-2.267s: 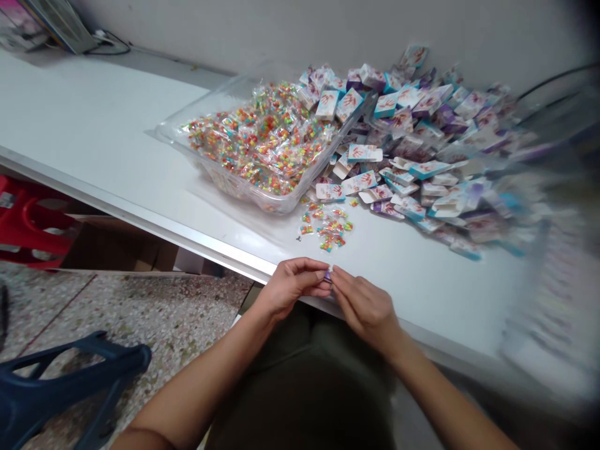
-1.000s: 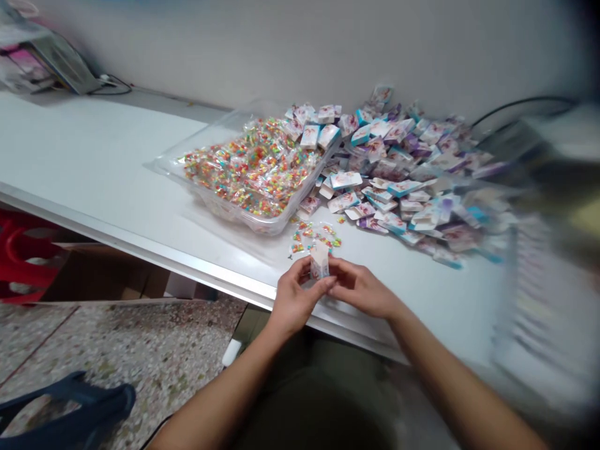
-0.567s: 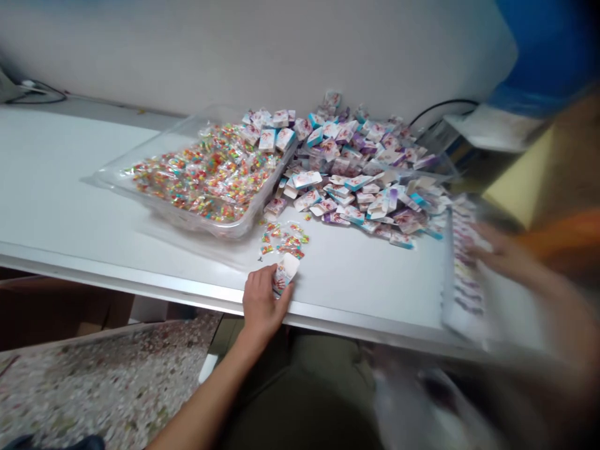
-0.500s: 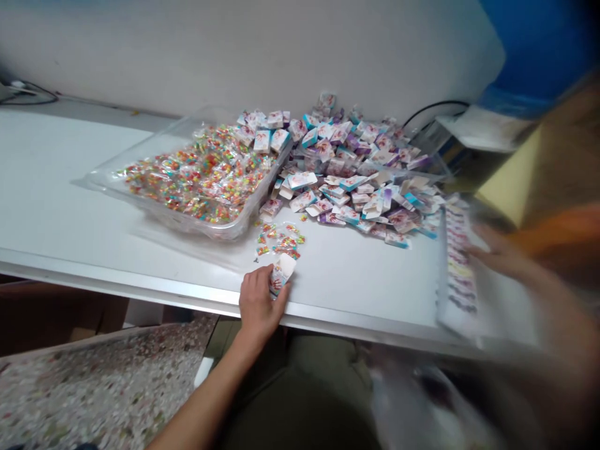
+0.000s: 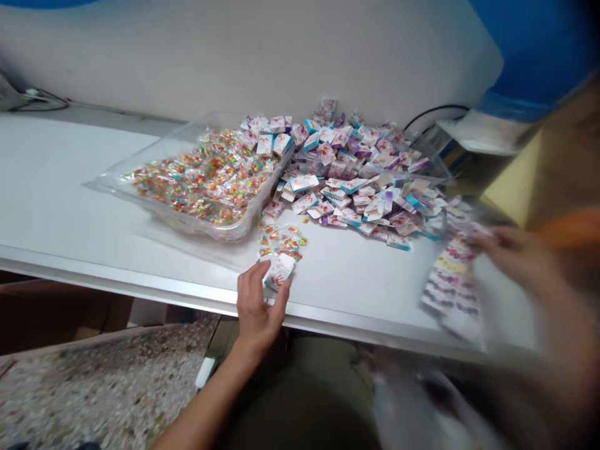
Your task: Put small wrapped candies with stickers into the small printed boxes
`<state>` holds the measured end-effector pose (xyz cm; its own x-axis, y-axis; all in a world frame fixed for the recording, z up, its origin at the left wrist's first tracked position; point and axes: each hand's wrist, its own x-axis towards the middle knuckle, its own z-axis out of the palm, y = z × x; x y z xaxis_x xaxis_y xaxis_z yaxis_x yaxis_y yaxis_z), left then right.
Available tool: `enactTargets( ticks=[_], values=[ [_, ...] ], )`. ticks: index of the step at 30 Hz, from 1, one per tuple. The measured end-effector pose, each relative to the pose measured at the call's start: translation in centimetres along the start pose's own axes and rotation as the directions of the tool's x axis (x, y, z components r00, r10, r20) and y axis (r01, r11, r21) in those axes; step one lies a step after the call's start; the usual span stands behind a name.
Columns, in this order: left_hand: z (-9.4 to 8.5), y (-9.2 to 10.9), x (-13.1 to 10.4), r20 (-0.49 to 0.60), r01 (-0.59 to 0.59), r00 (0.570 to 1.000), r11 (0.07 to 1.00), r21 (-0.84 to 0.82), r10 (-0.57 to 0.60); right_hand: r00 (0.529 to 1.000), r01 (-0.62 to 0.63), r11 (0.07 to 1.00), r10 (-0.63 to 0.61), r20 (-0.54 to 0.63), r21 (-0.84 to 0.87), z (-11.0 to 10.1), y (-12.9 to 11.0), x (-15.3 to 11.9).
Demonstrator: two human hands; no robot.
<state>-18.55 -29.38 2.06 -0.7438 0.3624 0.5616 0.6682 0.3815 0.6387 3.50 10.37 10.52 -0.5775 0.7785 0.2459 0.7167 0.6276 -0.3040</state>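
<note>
My left hand, near the table's front edge, has its fingers and thumb around a small cardboard box with a raised white flap. Just beyond it lie several small clear packets of colourful candy. On the right, my right hand, blurred by motion, pinches the upper end of a printed sheet with rows of pink, yellow and dark marks. Its lower end hangs over the table near the front edge. Beyond both hands spreads a heap of small white, blue and purple boxes, some with open flaps.
A clear plastic tray full of candy packets stands left of the boxes. Another clear container lies under the heap. The white table runs along a wall, with cables behind and blue material at upper right.
My right hand has raised and tilted the printed sheet, its lower end swinging left. My left hand's fingers have loosened slightly around the box, which leans a little more.
</note>
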Motion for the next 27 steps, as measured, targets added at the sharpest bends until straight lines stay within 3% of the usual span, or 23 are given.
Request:
enactTargets(
  ticks=[2,3,5,7,9,11,14,18,20,23,25,27],
  values=[
    [-1.2,3.0,0.9,0.050,-0.045,0.997,0.987,-0.154,0.053,0.998,0.026,0.999,-0.027,0.061,0.026,-2.0,-4.4,-2.5],
    [-1.6,4.6,1.4,0.113,-0.057,0.990,0.967,-0.247,0.087,0.980,0.112,0.987,-0.129,0.151,0.119,-2.8,-7.0,-3.9],
    [-1.7,7.4,2.2,0.276,-0.030,0.950,0.919,-0.394,0.149,0.899,0.198,0.895,-0.328,0.290,0.399,-3.7,-12.0,-6.5],
    [-1.1,8.9,2.5,0.494,0.140,0.857,0.858,-0.494,0.145,0.809,0.150,0.823,-0.421,0.411,0.548,-3.2,-16.0,-8.4],
    [-0.2,8.9,2.1,0.696,0.407,0.714,0.760,-0.506,0.081,0.764,0.115,0.760,-0.479,0.432,0.639,-1.8,-18.3,-9.4],
    [0.5,7.8,1.4,0.791,0.608,0.612,0.645,-0.463,-0.009,0.733,0.109,0.718,-0.525,0.432,0.688,0.0,-19.1,-9.7],
    [0.9,5.8,0.3,0.807,0.710,0.582,0.551,-0.440,-0.105,0.710,0.077,0.702,-0.537,0.456,0.708,2.3,-19.1,-9.8],
    [0.5,4.9,-0.4,0.839,0.746,0.535,0.523,-0.412,-0.103,0.806,0.048,0.741,-0.425,0.413,0.670,4.9,-19.2,-10.5],
    [0.6,4.8,-0.6,0.867,0.801,0.489,0.443,-0.402,-0.098,0.843,0.128,0.756,-0.424,0.331,0.642,5.8,-19.4,-11.0],
    [0.9,4.5,-1.0,0.896,0.879,0.423,0.301,-0.369,-0.137,0.849,0.253,0.743,-0.478,0.227,0.620,6.1,-19.7,-11.5],
    [1.3,4.1,-1.2,0.877,0.886,0.427,0.297,-0.357,-0.221,0.827,0.259,0.734,-0.504,0.249,0.627,5.6,-20.0,-12.0],
    [1.5,3.7,-1.3,0.833,0.877,0.454,0.322,-0.356,-0.316,0.786,0.204,0.742,-0.512,0.345,0.638,5.1,-20.2,-12.7]
  ],
)
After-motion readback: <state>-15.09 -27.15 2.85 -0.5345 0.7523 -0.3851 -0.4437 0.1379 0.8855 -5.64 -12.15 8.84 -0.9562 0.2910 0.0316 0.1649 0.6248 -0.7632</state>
